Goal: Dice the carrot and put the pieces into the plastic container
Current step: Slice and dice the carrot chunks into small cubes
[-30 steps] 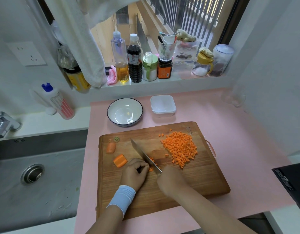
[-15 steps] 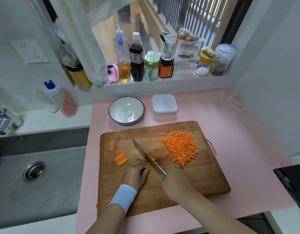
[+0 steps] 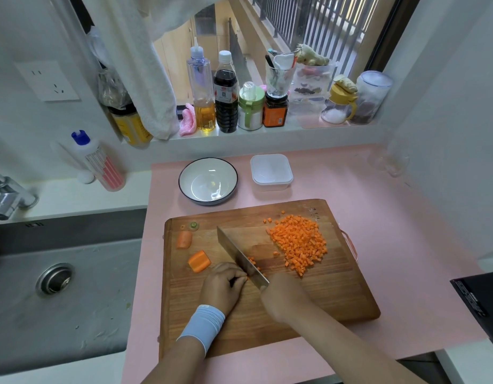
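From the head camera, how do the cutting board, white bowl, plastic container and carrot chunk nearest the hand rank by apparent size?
Largest to smallest: cutting board, white bowl, plastic container, carrot chunk. Bowl and container sit equally far.

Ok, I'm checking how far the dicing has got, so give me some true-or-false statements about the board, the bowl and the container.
1. The diced carrot pile lies on the cutting board, not in the plastic container. True.
2. The bowl holds carrot pieces. False: no carrot shows in it.
3. The right hand grips the knife. True.
4. The bowl stands right of the plastic container. False: it stands left of it.
5. Two larger carrot chunks lie on the cutting board, left of the knife blade. True.
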Available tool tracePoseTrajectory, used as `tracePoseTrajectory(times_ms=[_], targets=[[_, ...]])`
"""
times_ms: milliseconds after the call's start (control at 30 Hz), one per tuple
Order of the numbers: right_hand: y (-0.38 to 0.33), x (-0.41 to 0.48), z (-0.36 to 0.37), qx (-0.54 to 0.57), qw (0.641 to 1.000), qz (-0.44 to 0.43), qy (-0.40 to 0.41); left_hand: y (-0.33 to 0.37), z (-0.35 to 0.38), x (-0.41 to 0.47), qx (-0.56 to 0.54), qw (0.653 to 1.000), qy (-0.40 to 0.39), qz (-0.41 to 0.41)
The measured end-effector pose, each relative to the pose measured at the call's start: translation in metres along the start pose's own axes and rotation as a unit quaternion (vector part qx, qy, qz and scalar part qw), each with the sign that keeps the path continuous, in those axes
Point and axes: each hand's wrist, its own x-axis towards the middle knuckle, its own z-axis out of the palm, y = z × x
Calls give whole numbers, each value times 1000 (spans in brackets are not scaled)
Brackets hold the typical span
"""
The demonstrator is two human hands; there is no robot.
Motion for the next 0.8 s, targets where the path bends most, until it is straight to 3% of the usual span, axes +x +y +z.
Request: tracePoseTrajectory(times_ms=[200,267,467,800], targets=[[-2,5,6,2,1000,13,17,5,-9,9,-164,972,17,-165],[-1,4,7,4,1000,12,19,6,-12,9,-182,965,39,-186],[-1,2,6,6,1000,5,17,4,-9,-2,-33,999,-1,-22],[7,-13,7,-11,999,-19,32,-1,-6,-1,23,999,-9,30]])
